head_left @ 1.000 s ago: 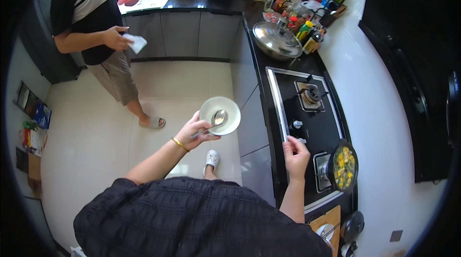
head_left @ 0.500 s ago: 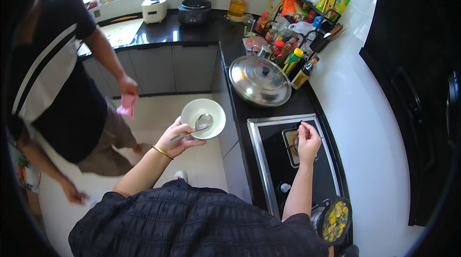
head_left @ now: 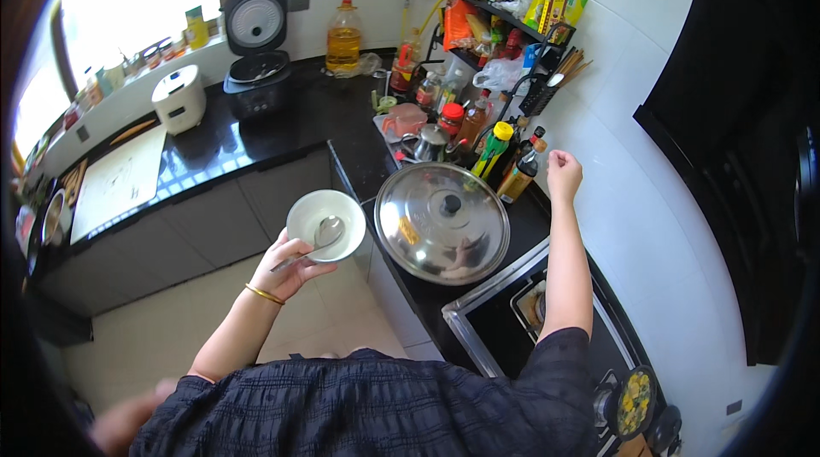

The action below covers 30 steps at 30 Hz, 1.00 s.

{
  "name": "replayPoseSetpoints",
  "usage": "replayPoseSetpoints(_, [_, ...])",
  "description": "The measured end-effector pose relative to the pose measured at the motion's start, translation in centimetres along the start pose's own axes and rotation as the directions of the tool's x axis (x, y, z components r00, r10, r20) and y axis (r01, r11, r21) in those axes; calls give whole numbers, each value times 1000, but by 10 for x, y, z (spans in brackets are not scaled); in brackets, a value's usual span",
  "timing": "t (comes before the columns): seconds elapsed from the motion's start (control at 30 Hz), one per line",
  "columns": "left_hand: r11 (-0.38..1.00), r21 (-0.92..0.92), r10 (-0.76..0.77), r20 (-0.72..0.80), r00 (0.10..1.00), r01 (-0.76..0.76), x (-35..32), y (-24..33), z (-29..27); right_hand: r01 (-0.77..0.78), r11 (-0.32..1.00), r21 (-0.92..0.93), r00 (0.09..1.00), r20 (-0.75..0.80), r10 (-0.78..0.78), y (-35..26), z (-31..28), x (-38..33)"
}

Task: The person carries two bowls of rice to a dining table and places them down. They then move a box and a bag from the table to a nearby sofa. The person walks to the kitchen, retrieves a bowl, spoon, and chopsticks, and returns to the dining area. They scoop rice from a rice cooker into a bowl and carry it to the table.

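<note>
My left hand, with a gold bangle at the wrist, is closed round a white bowl and the handle of a metal spoon whose head lies inside it. The bowl is over the floor, left of the counter edge. Raised near the wall, my right hand has its fingers curled together; whether anything is in them is hidden. Nearest to it are a dark sauce bottle and a yellow-capped green bottle. A large steel lid with a black knob lies between my two hands.
Below my right arm is the gas hob; a pan of yellow and green food stands at its near end. A crowded spice rack, an oil jug, an open rice cooker and a white cooker line the counter.
My right hand has gone from over the hob to beside the sauce bottles. The view has turned and shifted forward. The other person has mostly left the picture, only a blurred arm showing at lower left.
</note>
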<state>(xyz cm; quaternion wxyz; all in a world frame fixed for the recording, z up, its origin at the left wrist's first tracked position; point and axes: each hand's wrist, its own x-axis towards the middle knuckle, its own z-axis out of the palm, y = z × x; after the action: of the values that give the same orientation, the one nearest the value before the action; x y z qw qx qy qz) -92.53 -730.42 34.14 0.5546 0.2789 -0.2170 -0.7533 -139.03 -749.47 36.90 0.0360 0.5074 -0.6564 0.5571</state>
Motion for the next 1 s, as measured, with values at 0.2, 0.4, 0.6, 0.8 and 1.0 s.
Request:
replayPoseSetpoints(0.2, [997, 44, -63, 20, 998, 63, 92, 30, -17, -56, 982, -178, 991, -129, 33, 27, 64, 95])
replayPoseSetpoints(0.4, [983, 41, -181, 93, 979, 178, 180, 37, -2, -159, 967, -199, 962, -253, 106, 57, 100, 192])
replayPoseSetpoints(0.6, [958, 99, -282, 158, 946, 269, 244, 37, 32, -210, 975, -76, 948, -261, 183, 105, 127, 273])
replayPoseSetpoints(0.8, [939, 141, -337, 177, 925, 315, 273, 24, 54, -179, 978, -110, 956, -253, 146, 86, 139, 301])
replayPoseSetpoints(1.0, [926, 110, -377, 219, 900, 361, 284, 20, 46, -200, 877, -438, 965, -241, 100, 31, 142, 304])
